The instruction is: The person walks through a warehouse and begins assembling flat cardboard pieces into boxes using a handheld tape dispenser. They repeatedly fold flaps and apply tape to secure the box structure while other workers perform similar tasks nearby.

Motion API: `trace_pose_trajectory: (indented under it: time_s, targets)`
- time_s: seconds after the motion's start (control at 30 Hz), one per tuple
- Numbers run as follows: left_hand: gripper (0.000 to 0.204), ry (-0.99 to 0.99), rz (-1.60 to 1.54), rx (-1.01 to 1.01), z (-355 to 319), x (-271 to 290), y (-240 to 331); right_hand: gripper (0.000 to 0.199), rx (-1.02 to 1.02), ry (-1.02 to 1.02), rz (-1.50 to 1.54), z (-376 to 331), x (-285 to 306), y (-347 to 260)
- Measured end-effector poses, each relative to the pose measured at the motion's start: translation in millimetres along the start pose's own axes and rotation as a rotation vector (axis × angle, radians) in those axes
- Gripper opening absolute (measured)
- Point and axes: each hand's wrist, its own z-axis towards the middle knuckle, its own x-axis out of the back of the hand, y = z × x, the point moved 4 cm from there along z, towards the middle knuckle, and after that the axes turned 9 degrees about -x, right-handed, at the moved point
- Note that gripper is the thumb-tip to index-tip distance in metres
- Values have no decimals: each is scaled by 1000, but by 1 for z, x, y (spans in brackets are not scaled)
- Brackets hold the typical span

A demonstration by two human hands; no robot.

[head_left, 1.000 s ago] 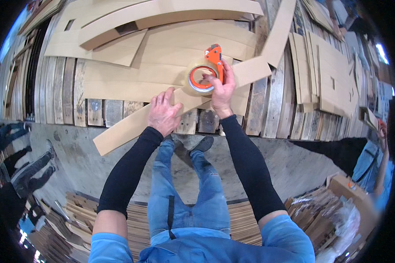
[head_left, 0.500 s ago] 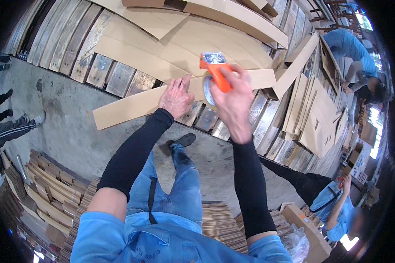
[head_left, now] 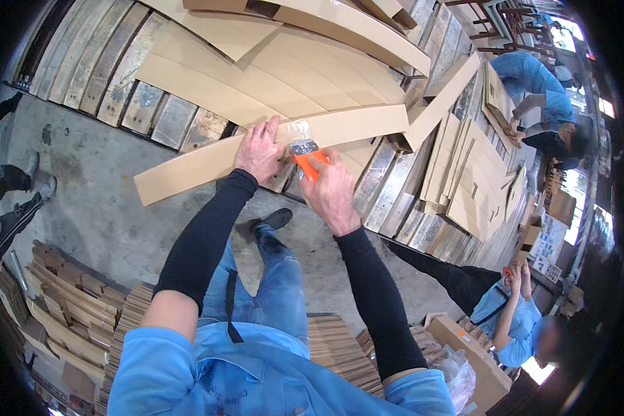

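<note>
A long, narrow cardboard box (head_left: 187, 166) lies slantwise across the near edge of the pallet slats. My left hand (head_left: 259, 151) lies on it around its middle, fingers stretched over the top face. Wrapped in my right hand (head_left: 331, 191) is an orange tape dispenser (head_left: 310, 165), its metal end down against the box just right of my left fingers. A short shiny patch of clear tape (head_left: 298, 130) shows on the cardboard beyond that end. My right palm and fingers hide most of the tape roll.
Flat cardboard sheets (head_left: 256, 76) and another long box (head_left: 347, 24) lie beyond on wooden slats (head_left: 121, 62). An angled box piece (head_left: 440, 100) and cut sheets (head_left: 475, 184) are at right. Two people in blue work there. Stacked cardboard (head_left: 69, 305) stands behind me at left.
My right hand has brought the tape dispenser down and left from above the box onto its top face. A short clear tape patch now shows there. My left hand stays on the box.
</note>
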Motion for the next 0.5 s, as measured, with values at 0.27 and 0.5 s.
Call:
trace_pose_trajectory:
  time_s: [0.27,0.5]
  targets:
    - [46,-47,31,-242,21,14,7,45,44,112,60,-19,-11,10]
    - [70,-313,-530,-72,26,-2,-16,42,58,55,115,-17,13,1]
